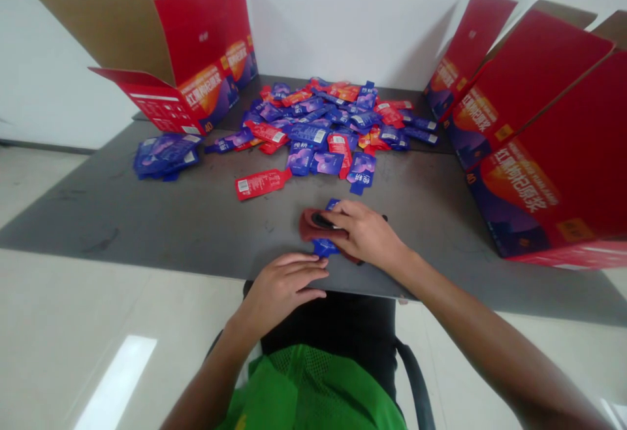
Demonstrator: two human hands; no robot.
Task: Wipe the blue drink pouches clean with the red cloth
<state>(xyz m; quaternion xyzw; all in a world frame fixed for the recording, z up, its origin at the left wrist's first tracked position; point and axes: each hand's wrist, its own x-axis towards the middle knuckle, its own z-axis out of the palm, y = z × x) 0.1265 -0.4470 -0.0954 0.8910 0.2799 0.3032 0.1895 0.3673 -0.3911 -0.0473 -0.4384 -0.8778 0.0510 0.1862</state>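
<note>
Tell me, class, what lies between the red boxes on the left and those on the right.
In the head view, a loose pile of blue and red pouches lies on the grey table between the left boxes and right boxes.

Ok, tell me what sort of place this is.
Most likely a packing or sorting workstation: a gray table bears a loose pile of red and blue pouches, with open, printed cardboard boxes standing at both sides.

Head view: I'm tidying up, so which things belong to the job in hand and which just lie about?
In the job: brown object, held in the right hand; blue packet under it; probably the packet pile and blue stack.

Apparently standing by: red cartons, both sides.
</note>
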